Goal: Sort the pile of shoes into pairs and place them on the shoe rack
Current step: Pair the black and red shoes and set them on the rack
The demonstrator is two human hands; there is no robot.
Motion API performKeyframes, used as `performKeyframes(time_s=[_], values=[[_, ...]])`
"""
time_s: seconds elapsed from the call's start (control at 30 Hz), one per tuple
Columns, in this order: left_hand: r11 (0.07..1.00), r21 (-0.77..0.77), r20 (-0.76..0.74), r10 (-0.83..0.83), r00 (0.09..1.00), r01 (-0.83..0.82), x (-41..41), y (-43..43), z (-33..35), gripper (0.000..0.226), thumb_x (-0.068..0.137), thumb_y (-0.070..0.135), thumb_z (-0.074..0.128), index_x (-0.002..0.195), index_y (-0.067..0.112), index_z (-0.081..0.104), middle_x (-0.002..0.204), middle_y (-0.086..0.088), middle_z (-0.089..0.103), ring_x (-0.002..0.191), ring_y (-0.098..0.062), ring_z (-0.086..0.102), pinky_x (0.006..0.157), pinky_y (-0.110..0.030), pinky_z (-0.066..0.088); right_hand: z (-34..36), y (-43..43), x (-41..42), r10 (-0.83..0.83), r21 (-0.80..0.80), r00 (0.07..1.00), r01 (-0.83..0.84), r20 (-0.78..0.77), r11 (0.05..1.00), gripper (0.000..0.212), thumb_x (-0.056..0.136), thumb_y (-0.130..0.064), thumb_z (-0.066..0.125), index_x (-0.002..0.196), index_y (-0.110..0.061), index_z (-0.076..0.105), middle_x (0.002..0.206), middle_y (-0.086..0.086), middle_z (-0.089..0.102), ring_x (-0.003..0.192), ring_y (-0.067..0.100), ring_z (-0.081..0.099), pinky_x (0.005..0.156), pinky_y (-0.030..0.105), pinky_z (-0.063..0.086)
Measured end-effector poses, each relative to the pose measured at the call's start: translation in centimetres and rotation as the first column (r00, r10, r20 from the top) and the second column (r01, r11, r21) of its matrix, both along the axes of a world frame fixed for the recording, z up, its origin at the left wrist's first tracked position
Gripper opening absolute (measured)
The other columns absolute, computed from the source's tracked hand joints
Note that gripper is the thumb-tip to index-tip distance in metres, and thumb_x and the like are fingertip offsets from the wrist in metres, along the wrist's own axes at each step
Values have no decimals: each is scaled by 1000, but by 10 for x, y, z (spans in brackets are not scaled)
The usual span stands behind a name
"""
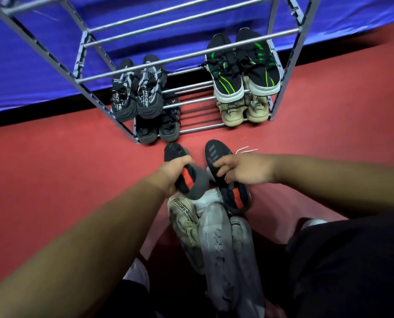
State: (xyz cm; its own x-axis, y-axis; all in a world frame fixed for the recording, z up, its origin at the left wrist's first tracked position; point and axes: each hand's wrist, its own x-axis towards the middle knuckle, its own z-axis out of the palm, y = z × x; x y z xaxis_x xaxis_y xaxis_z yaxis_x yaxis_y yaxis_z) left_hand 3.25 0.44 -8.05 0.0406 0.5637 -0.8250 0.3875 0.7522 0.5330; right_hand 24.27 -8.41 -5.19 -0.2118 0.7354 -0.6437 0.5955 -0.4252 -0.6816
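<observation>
Two matching dark shoes with red heel bands are up off the pile, one per hand: the left hand (176,167) is closed around the left shoe (187,177), the right hand (244,168) around the right shoe (226,177), apparently to carry them as a pair. Beyond the hands, the shoe rack (191,58) holds four pairs. Beneath the hands lie three pale shoes (214,237).

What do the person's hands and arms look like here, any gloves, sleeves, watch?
Both hands, left hand and right hand, are bare: no gloves, rings or watch show. Both forearms are uncovered up to the frame edge, so no sleeves are visible. Below them, dark clothing covers the lap and legs.
</observation>
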Motion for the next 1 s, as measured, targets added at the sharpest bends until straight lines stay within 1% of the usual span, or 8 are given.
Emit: performKeyframes(time_s=[0.1, 0.2, 0.27, 0.37, 0.5, 0.63, 0.77, 1.0], values=[[996, 88, -101, -22, 995, 31, -13, -4, -8, 21, 86, 22, 75, 76, 9, 63, 53, -3, 59, 41, -18, 56, 46, -20, 47, -18, -4, 10, 46, 3, 972, -48, 231, 999, 46, 83, -37, 60, 124, -17, 69, 110, 2, 74, 104, 27, 67, 88, 36, 53], [961, 181, -316, -146, 937, 210, -11, -3, -26, 58, 65, 44, 84, 109, 8, 70, 95, -6, 78, 80, -24, 74, 76, -36, 63, -29, -8, 18, 42, 74, 911, -80, 411, 994, 38, 96, -33, 65, 127, -13, 64, 123, 11, 68, 114, 31, 63, 75, 27, 37], [905, 101, -525, -303, 795, 412, -5, -12, -35, 96, 61, 64, 81, 134, 8, 53, 127, -8, 64, 112, -29, 67, 99, -38, 57, -40, -10, 18, -23, 83, 898, -16, 439, 996, 50, 95, -38, 68, 134, -10, 56, 128, 13, 66, 117, 32, 62, 76, 28, 37], [791, -26, -591, -505, 628, 611, 1, -31, -48, 126, 50, 85, 69, 147, 7, 47, 143, -9, 55, 129, -30, 58, 107, -37, 51, -63, -11, 6, -39, 50, 879, 18, 475, 999, 71, 87, -52, 72, 139, -9, 46, 129, 15, 64, 117, 35, 62, 85, 38, 47], [698, -56, -626, -582, 519, 714, 4, -50, -50, 132, 74, 73, 74, 160, -5, 12, 159, -20, 35, 148, -37, 36, 121, -43, 36, -86, -15, -14, -41, 29, 884, 31, 465, 999, 82, 84, -56, 74, 139, -8, 37, 133, 17, 49, 118, 38, 60, 90, 41, 51], [668, -81, -623, -613, 486, 739, 4, -48, -49, 143, 78, 74, 72, 162, -8, -10, 167, -23, 22, 154, -39, 26, 124, -44, 30, -101, -14, -25, -69, 70, 855, 38, 514, 997, 101, 80, -61, 75, 150, -8, 24, 133, 13, 40, 117, 38, 61, 93, 45, 53], [711, -61, -586, -594, 551, 701, -1, -45, -54, 154, 71, 79, 76, 161, -5, -16, 170, -21, 22, 156, -37, 25, 125, -45, 30, -115, -18, -34, -89, 108, 827, 34, 554, 994, 134, 77, -67, 75, 166, -10, -6, 149, 14, 32, 123, 40, 58, 98, 46, 50], [749, -131, -581, -589, 561, 650, 6, -37, -70, 168, 53, 94, 67, 159, -2, -21, 165, -17, 36, 151, -38, 36, 119, -52, 38, -124, -24, -34, -46, 177, 779, -85, 625, 980, 137, 74, -77, 71, 167, -9, -3, 135, 14, 37, 103, 37, 65, 86, 46, 57]])
